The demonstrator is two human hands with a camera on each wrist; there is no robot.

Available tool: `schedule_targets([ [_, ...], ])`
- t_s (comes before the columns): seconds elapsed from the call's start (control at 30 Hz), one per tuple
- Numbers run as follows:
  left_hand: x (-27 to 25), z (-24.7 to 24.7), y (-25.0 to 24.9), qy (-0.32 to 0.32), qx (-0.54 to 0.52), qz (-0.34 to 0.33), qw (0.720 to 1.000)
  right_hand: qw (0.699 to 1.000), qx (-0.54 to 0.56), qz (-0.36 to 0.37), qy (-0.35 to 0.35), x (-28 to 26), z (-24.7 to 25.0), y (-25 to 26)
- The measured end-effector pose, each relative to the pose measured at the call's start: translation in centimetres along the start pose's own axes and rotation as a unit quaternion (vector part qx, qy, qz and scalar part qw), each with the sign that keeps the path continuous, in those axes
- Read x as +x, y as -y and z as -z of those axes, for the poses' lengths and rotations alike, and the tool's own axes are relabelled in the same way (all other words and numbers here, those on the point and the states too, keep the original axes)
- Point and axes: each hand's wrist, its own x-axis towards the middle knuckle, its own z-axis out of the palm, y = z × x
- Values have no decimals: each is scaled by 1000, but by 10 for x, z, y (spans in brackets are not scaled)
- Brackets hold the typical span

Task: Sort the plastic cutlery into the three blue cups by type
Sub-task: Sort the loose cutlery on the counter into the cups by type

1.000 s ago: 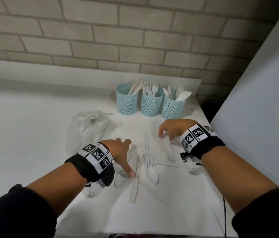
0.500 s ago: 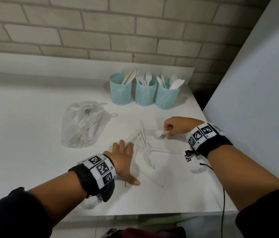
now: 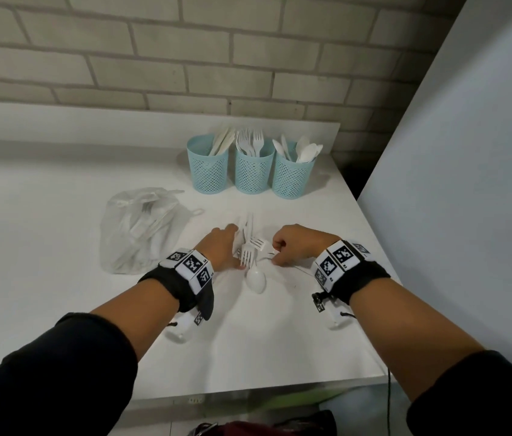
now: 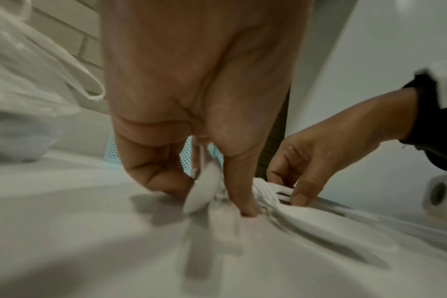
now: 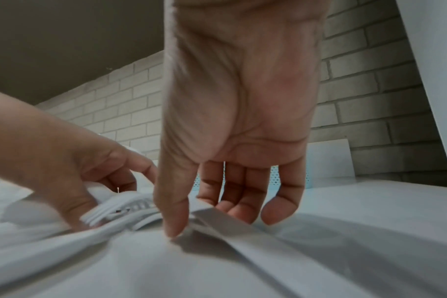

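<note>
Loose white plastic cutlery heaped on the white table, well in front of three blue mesh cups. Left hand at the heap's left, fingers curled down onto the pieces. Right hand at its right, thumb and fingers pinching a flat white handle. Clear bag left of the heap.

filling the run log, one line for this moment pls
phase: gathering loose cutlery | left hand: on pile | right hand: pinching a piece | cups: partly filled
</note>
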Motion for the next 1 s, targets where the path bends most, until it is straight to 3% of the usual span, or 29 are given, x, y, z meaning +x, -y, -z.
schedule_targets([
  [0.13, 6, 1, -1, -27, -57, 23, 998, 999, 30, -15, -24, 2, 1, 1],
  [0.3, 9, 8, 5, -41, -67, 58, 995, 977, 211, -39, 7, 3, 13, -4],
  [0.53, 15, 31, 17, 9, -127, 113, 985, 963, 250, -58, 79, -4, 33, -18],
  [0.67, 17, 48, 26, 47, -193, 114, 973, 976, 182, -78, 93, -10, 54, -18],
  [0.8, 17, 53, 24, 95, -417, 128, 895, 992, 81, -82, 58, -16, 77, -8],
  [1.0, 18, 45, 16, 105, -527, 123, 834, 995, -60, -75, 5, -25, 99, 9],
])
